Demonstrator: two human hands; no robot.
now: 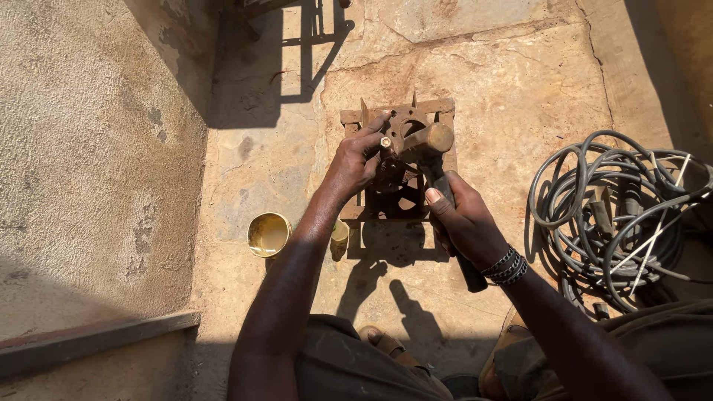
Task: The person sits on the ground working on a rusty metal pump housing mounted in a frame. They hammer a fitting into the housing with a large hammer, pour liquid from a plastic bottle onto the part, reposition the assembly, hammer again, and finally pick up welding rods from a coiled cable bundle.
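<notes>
My left hand (356, 160) pinches a small brass-coloured pin (385, 141) upright against the top of a rusty square metal frame (394, 117) that stands on the stone floor. My right hand (464, 219) grips the dark handle of a hammer (445, 186); the hammer's round head (437, 137) sits just right of the pin, almost touching it. A beaded bracelet is on my right wrist.
A yellowish tin cup (268, 234) stands on the floor left of my arm, a small bottle (339, 236) next to it. A coil of grey cable (616, 215) lies at the right. A rough wall (89, 148) and metal bar (96, 338) are left.
</notes>
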